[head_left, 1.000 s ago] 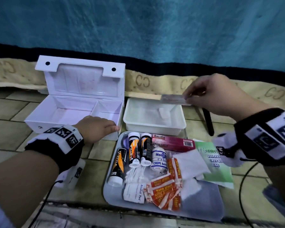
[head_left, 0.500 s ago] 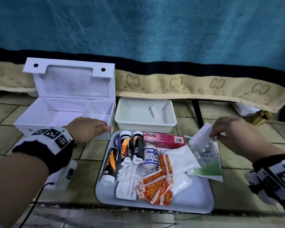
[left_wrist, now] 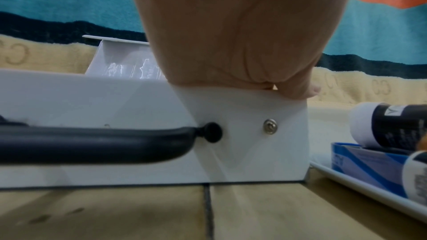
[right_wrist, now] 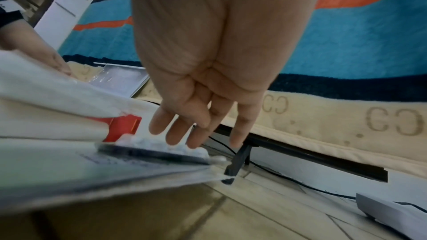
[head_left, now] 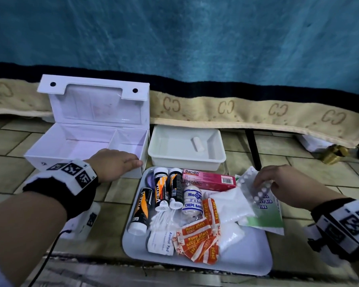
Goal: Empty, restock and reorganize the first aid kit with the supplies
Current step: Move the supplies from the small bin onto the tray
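Observation:
The white first aid kit [head_left: 71, 146] stands open at the left with both compartments bare. My left hand [head_left: 131, 162] grips the kit's front wall near the right corner, thumb on the outside of the kit [left_wrist: 254, 143]. My right hand [head_left: 265, 181] hovers at the tray's right edge. Its straight fingers [right_wrist: 196, 134] touch a blister pack of white pills [head_left: 248, 188] lying on the green first aid guide [head_left: 263, 216]. The grey tray [head_left: 247, 255] holds tubes [head_left: 162, 189], a Bacidin box [head_left: 209, 179], a crepe bandage [head_left: 192, 198], plasters [head_left: 199, 241] and an alcohol pad [head_left: 161, 241].
A white tub [head_left: 174, 146] behind the tray holds one small white roll [head_left: 198, 143]. White gauze packs [head_left: 230, 204] lie mid-tray. A blue blanket with a beige border hangs along the back. A black bar and a cable cross the tiled floor at the right.
My right hand brought the blister pack from behind the tub down to the tray's right edge and laid it on the green guide. The left hand stayed on the kit.

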The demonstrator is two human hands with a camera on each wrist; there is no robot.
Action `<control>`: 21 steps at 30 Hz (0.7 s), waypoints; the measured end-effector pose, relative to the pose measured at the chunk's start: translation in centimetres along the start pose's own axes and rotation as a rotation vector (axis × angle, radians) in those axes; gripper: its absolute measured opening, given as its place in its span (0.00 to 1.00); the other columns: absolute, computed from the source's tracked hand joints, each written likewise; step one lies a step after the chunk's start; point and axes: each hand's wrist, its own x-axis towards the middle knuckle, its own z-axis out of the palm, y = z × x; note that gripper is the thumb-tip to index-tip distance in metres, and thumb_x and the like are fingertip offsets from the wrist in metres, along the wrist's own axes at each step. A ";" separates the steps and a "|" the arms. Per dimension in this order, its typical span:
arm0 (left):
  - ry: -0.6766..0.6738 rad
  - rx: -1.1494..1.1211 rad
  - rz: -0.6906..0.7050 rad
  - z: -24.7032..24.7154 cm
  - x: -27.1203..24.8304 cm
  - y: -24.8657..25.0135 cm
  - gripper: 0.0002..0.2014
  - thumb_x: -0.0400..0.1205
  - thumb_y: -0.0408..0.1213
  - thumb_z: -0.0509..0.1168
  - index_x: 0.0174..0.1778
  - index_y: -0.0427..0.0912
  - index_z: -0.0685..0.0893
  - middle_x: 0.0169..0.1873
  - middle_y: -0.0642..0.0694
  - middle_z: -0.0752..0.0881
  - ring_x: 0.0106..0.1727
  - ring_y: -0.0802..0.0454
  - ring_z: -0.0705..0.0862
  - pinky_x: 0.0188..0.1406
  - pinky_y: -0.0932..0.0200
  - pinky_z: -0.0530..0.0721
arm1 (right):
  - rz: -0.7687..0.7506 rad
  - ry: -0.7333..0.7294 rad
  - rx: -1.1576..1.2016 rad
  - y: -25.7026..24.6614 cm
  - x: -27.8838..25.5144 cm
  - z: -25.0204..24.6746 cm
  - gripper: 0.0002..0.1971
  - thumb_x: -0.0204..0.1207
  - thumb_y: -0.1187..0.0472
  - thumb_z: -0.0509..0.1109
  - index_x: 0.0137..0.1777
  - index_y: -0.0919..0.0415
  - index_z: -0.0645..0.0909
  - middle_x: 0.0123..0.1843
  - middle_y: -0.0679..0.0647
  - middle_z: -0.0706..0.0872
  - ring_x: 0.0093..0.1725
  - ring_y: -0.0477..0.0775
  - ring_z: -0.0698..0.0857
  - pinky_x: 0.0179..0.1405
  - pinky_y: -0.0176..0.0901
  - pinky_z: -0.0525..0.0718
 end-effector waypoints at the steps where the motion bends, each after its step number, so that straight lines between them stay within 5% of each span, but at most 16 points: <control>1: -0.001 -0.004 0.002 0.0 0.0 0.0 0.15 0.85 0.58 0.46 0.36 0.62 0.71 0.37 0.56 0.78 0.50 0.49 0.78 0.57 0.54 0.71 | 0.018 -0.005 -0.005 -0.3 0.2 -0.2 0.29 0.61 0.79 0.59 0.43 0.45 0.89 0.44 0.41 0.84 0.45 0.42 0.82 0.43 0.21 0.74; 6: -0.006 -0.019 -0.014 0.0 0.0 -0.2 0.14 0.84 0.59 0.46 0.35 0.64 0.71 0.42 0.54 0.82 0.52 0.49 0.80 0.57 0.54 0.71 | 0.042 0.116 0.156 -3.5 3.1 -2.5 0.23 0.72 0.75 0.62 0.40 0.43 0.86 0.39 0.37 0.86 0.38 0.29 0.82 0.38 0.17 0.74; 9: 0.004 -0.015 -0.016 -0.1 0.1 0.0 0.16 0.84 0.59 0.46 0.32 0.63 0.69 0.40 0.54 0.80 0.50 0.49 0.79 0.54 0.55 0.70 | 0.020 0.133 0.148 -6.2 7.2 -3.7 0.18 0.76 0.71 0.60 0.55 0.52 0.86 0.47 0.46 0.88 0.47 0.41 0.85 0.50 0.33 0.80; 12: 0.007 -0.012 -0.016 -0.1 0.0 0.1 0.17 0.85 0.58 0.46 0.30 0.62 0.68 0.35 0.56 0.77 0.48 0.50 0.78 0.55 0.54 0.70 | 0.036 -0.056 -0.037 -8.5 11.2 -3.8 0.26 0.76 0.70 0.54 0.70 0.48 0.75 0.66 0.55 0.82 0.60 0.55 0.81 0.59 0.45 0.80; 15: 0.003 -0.017 -0.010 -0.1 0.0 0.1 0.18 0.85 0.58 0.46 0.30 0.61 0.69 0.32 0.57 0.76 0.46 0.49 0.77 0.52 0.54 0.69 | 0.052 -0.216 -0.202 -9.9 13.4 -3.1 0.24 0.83 0.67 0.53 0.78 0.50 0.66 0.77 0.55 0.72 0.73 0.57 0.73 0.68 0.44 0.71; 18: -0.010 -0.029 -0.009 -0.2 0.0 0.1 0.15 0.85 0.58 0.46 0.38 0.61 0.73 0.39 0.54 0.80 0.49 0.48 0.79 0.55 0.54 0.68 | -0.015 -0.302 -0.397 -10.3 14.6 -1.6 0.20 0.85 0.64 0.54 0.75 0.56 0.71 0.77 0.55 0.72 0.74 0.57 0.73 0.70 0.45 0.68; 21: -0.017 -0.029 -0.012 -0.2 0.0 0.1 0.14 0.85 0.57 0.47 0.38 0.62 0.72 0.39 0.55 0.78 0.50 0.49 0.77 0.57 0.53 0.68 | -0.029 -0.332 -0.471 -10.4 15.1 -0.5 0.17 0.81 0.61 0.60 0.67 0.59 0.80 0.67 0.59 0.82 0.66 0.61 0.80 0.65 0.51 0.78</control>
